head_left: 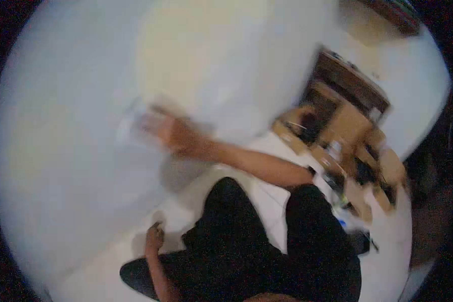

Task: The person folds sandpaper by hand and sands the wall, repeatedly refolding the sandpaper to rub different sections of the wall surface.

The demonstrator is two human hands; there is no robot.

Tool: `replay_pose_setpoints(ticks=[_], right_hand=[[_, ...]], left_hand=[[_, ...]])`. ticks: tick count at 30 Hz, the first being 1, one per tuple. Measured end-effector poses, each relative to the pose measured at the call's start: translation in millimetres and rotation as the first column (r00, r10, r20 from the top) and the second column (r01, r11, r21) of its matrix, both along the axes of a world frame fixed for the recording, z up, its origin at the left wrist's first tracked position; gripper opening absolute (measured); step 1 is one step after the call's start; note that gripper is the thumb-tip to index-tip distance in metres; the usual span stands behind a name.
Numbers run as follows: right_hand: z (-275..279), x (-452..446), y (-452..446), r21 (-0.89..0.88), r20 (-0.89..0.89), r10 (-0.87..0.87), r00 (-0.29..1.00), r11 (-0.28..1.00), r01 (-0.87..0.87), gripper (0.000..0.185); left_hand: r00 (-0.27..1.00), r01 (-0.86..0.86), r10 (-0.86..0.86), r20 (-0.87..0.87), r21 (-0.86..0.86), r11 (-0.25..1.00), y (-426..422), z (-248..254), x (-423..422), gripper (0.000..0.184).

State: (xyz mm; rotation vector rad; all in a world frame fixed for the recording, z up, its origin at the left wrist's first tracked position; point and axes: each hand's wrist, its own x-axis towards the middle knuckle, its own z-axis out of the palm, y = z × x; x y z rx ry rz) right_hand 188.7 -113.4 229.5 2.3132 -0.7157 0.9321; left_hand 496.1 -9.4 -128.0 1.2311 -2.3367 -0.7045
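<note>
My right hand (pixel 173 133) reaches across to the pale wall (pixel 85 166), badly smeared by motion. Around its fingertips is a whitish blurred shape (pixel 128 123), which the fingers seem to hold against the wall; I cannot make out its kind. Low at the left, my left hand (pixel 156 235) is beside my bent leg, above the light floor. Its fingers look curled closed, and whatever may be in them is too small and dark to name.
My dark-trousered legs (pixel 231 216) are bent in front of me on the tiled floor (pixel 269 194). To the right stand several blurred cardboard boxes (pixel 345 123) with mixed items, beside a dark brown wooden piece (pixel 352 80). Small things lie near my right knee.
</note>
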Motion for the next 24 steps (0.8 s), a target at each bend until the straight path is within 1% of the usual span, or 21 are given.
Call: replay_pose_setpoints(ticks=[1,2,3,4,5,6,7,8,9,10,11,12,13,14,15,17,18,20,21,23,24], right_hand=[[0.4,16.7,31.7,0.143,-0.100,0.121,0.988,0.984,-0.106,0.039],[8.7,12.1,58.7,0.581,-0.377,0.063,0.924,0.793,0.183,0.033],[-40.7,16.1,61.1,0.561,-0.124,0.069,0.990,0.828,0.013,0.027],[-73.1,21.8,70.9,0.231,-0.026,0.130,0.991,0.965,-0.120,0.029],[-86.2,28.6,89.7,0.447,0.080,0.061,0.995,0.890,-0.091,0.031],[-94.8,38.4,103.6,0.634,0.178,-0.004,0.984,0.766,-0.111,0.034],[-104.2,44.5,117.3,0.698,0.416,-0.001,0.909,0.642,-0.318,0.037],[-107.6,3.6,106.7,0.679,0.639,-0.035,0.769,0.495,-0.542,0.040],[-126.9,9.2,107.6,0.675,0.638,-0.034,0.769,0.504,-0.538,0.040],[-152.8,8.6,106.6,0.641,0.738,-0.169,0.653,0.479,-0.600,0.040],[-172.3,13.9,110.7,0.599,0.800,-0.301,0.519,0.460,-0.656,0.040],[-177.1,14.9,117.1,0.608,0.792,-0.302,0.531,0.465,-0.643,0.040],[-180.1,14.4,123.3,0.515,0.852,-0.334,0.404,0.393,-0.762,0.041],[-182.3,14.5,130.8,0.403,0.885,-0.376,0.275,0.321,-0.857,0.042],[-198.9,19.2,122.8,0.421,0.880,-0.374,0.294,0.327,-0.846,0.042],[-237.2,24.6,94.5,0.840,0.509,-0.322,0.798,-0.015,-0.542,0.045],[-233.4,22.4,111.6,0.849,0.498,-0.323,0.805,-0.009,-0.529,0.045],[-216.6,17.3,161.4,0.547,0.820,-0.401,0.408,0.345,-0.763,0.044],[-213.6,13.4,161.0,0.555,0.817,-0.401,0.415,0.353,-0.753,0.044],[-209.5,12.7,160.2,0.316,0.926,-0.302,0.226,0.297,-0.901,0.044],[-207.0,12.4,160.2,0.317,0.927,-0.299,0.227,0.302,-0.899,0.044]], left_hand=[[0.993,-0.113,0.110,0.052,0.061,0.992,18.0,53.0,-8.1,0.032],[0.990,-0.072,0.055,0.130,0.124,0.990,9.1,65.9,-19.2,0.032],[0.986,-0.113,0.076,0.149,0.257,0.960,12.6,104.5,-29.0,0.034],[0.976,-0.178,0.112,0.189,0.382,0.907,24.7,138.6,-37.0,0.035],[0.979,-0.135,0.063,0.196,0.379,0.916,33.9,151.1,-41.4,0.035],[0.995,-0.104,0.099,0.033,0.311,0.945,44.1,160.0,-41.2,0.037],[0.982,-0.095,0.130,-0.136,0.238,0.967,51.3,164.4,-39.6,0.039],[0.985,-0.097,0.127,-0.115,0.237,0.967,34.5,170.1,-84.7,0.039],[0.905,-0.073,0.221,-0.363,0.379,0.922,34.0,164.2,-90.5,0.042],[0.757,-0.002,0.334,-0.562,0.509,0.861,31.4,165.5,-102.8,0.046],[0.756,0.007,0.328,-0.567,0.508,0.861,31.4,172.4,-107.8,0.046],[0.663,-0.056,0.471,-0.582,0.589,0.806,31.0,184.1,-113.1,0.041],[0.554,-0.105,0.603,-0.574,0.671,0.734,30.0,192.2,-118.5,0.036],[0.555,-0.112,0.594,-0.583,0.655,0.748,27.1,190.0,-117.4,0.036],[0.590,-0.117,0.552,-0.590,0.614,0.781,26.4,188.9,-113.3,0.036],[0.636,-0.146,0.493,-0.593,0.535,0.832,30.9,187.7,-104.1,0.035],[0.645,-0.156,0.481,-0.593,0.514,0.843,34.9,188.5,-100.5,0.035],[0.662,-0.165,0.462,-0.590,0.487,0.858,39.6,186.5,-100.1,0.035],[0.664,-0.165,0.456,-0.592,0.478,0.862,40.9,186.6,-101.0,0.034],[0.674,-0.169,0.446,-0.588,0.464,0.869,43.2,186.0,-105.8,0.034],[0.675,-0.172,0.442,-0.590,0.457,0.873,43.6,185.4,-104.0,0.034]])
